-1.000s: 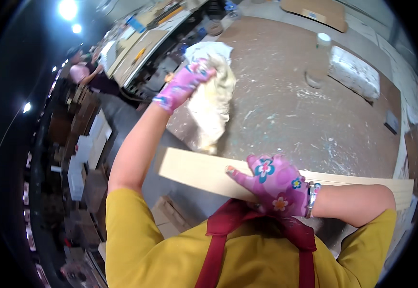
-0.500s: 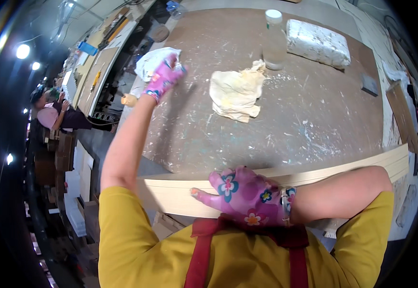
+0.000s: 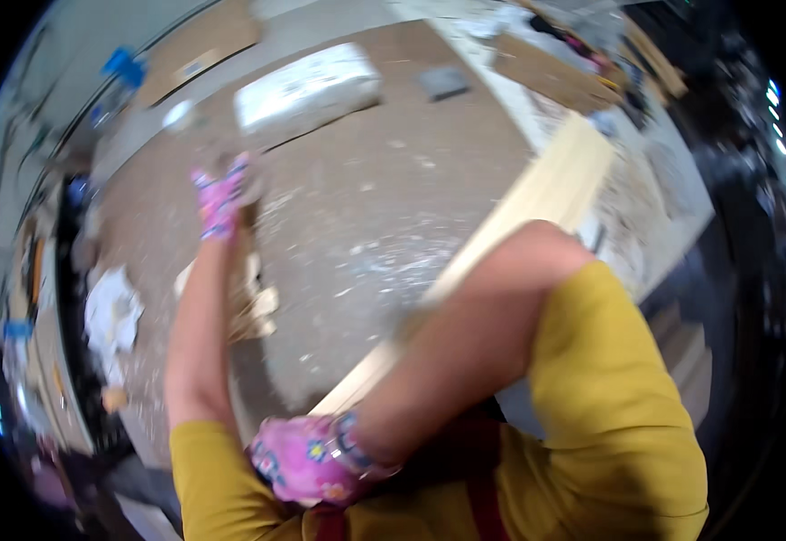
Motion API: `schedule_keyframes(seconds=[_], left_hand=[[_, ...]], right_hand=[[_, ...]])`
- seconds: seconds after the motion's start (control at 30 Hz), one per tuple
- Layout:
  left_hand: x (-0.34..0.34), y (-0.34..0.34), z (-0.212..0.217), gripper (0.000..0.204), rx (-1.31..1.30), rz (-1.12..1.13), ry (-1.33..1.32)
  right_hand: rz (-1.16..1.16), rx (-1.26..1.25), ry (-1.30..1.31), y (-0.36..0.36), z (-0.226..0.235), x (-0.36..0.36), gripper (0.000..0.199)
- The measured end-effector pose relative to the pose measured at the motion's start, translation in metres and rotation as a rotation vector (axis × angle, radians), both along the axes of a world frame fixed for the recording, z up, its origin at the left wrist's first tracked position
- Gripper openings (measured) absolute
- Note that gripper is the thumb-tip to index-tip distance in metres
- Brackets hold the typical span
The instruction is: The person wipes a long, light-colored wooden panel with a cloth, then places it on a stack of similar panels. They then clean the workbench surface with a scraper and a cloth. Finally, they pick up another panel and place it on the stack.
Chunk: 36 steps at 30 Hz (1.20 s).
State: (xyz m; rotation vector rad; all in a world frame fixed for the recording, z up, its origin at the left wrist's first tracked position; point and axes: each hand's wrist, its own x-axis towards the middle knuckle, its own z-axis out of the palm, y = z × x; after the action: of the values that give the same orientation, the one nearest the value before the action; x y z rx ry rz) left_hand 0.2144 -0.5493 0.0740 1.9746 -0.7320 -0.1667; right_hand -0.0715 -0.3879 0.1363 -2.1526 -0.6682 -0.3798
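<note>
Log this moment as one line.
left hand: at clear bottle, grip blurred | right hand: at pale wood strips | table: cream cloth, white package

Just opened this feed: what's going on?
A person stretches the left grip out over the table, near the bottle; blur hides whether it holds it. The right grip is at the wood, which slants away to the right. The cloth lies partly hidden behind the left forearm.
</note>
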Motion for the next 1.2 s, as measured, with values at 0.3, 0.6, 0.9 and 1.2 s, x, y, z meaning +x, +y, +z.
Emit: schedule_keyframes(seconds=[0.3,0.6,0.9,1.2], left_hand=[[0.03,0.023,0.012,0.077,-0.021,0.234,-0.143],[0.011,0.174,0.162,0.049,-0.541,-0.136,0.363],[-0.033,0.28,0.096,0.07,0.772,-0.064,-0.237],[-0.021,0.273,0.092,0.06,1.26,-0.236,-0.541]], right_hand=[[0.066,-0.147,0.033,-0.026,0.031,0.001,0.027],[0.325,-0.36,0.326,-0.054,0.075,0.01,0.07],[0.329,-0.426,0.21,-0.048,0.077,0.0,0.061],[0.363,-0.523,0.319,-0.049,0.095,0.004,0.067]])
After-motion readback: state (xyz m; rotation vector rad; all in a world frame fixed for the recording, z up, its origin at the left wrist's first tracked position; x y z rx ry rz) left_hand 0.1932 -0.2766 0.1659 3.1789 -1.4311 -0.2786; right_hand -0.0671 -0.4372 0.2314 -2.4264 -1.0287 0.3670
